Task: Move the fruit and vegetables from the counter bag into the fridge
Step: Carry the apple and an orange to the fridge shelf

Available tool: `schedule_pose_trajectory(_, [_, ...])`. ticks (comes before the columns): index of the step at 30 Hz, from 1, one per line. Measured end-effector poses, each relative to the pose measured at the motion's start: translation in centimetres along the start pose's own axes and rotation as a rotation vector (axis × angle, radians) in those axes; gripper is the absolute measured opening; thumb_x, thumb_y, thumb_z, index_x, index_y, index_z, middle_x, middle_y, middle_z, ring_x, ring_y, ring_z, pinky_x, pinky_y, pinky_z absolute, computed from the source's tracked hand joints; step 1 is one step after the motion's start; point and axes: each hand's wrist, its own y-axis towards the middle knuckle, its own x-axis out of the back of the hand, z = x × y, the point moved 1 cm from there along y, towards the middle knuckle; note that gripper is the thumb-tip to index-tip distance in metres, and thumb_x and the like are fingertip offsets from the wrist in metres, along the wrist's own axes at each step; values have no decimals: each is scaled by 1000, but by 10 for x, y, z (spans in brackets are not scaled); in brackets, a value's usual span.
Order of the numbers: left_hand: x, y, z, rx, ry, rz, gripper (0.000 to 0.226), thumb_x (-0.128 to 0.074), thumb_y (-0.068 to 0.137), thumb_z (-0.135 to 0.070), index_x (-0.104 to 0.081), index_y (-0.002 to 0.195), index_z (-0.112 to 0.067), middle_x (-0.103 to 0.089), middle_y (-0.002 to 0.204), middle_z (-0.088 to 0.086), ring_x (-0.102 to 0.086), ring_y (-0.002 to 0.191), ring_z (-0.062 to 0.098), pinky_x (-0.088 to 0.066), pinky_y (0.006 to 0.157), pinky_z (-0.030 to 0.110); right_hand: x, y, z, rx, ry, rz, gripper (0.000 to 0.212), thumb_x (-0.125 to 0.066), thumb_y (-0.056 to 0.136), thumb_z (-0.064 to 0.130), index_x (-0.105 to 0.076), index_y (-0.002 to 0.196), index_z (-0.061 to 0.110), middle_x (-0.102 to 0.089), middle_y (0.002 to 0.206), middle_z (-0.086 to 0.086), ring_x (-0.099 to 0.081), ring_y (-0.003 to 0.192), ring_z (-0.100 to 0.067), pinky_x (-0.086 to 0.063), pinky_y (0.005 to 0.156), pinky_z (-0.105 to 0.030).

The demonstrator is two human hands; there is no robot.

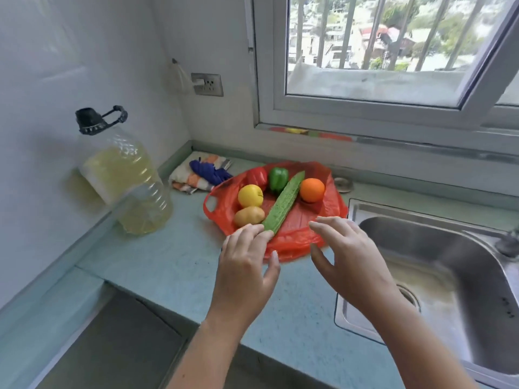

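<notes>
A red plastic bag [302,220] lies spread flat on the pale green counter. On it rest a long green cucumber [283,204], a yellow apple [250,195], a potato [249,216], a red pepper [257,176], a green pepper [278,178] and an orange [312,190]. My left hand [247,265] hovers at the bag's near edge, its fingertips at the cucumber's near end, fingers relaxed. My right hand [348,251] is spread over the bag's near right edge and holds nothing. No fridge is in view.
A large oil bottle [126,181] with a black cap stands at the left by the wall. A folded striped cloth [200,175] lies in the back corner. A steel sink [449,276] fills the right. The window sill [365,138] runs behind.
</notes>
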Motion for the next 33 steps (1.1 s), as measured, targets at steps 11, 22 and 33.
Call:
schedule_pose_trajectory(11, [-44, 95, 122, -31, -108, 119, 39, -43, 82, -30, -63, 108, -9, -62, 112, 8, -54, 107, 25, -44, 93, 41, -100, 84, -6, -153, -60, 54, 33, -59, 73, 21, -69, 101, 7, -68, 96, -9, -64, 89, -31, -54, 70, -40])
schedule_pose_trajectory(22, [-114, 192, 214, -106, -180, 387, 47, -44, 79, -37, -63, 109, -7, -62, 113, 12, -57, 105, 31, -45, 91, 44, -182, 143, -28, -451, -143, 101, 33, -71, 75, 14, -66, 106, 7, -66, 100, -9, -61, 94, -33, -53, 74, -44])
schedule_pose_trajectory(33, [-182, 217, 225, -14, -258, 536, 47, -66, 81, -27, -55, 124, -12, -49, 130, 9, -41, 122, 25, -27, 104, 30, -212, 166, -112, -620, -151, 92, 36, -70, 76, 10, -64, 111, 4, -64, 109, -13, -57, 102, -36, -50, 79, -46])
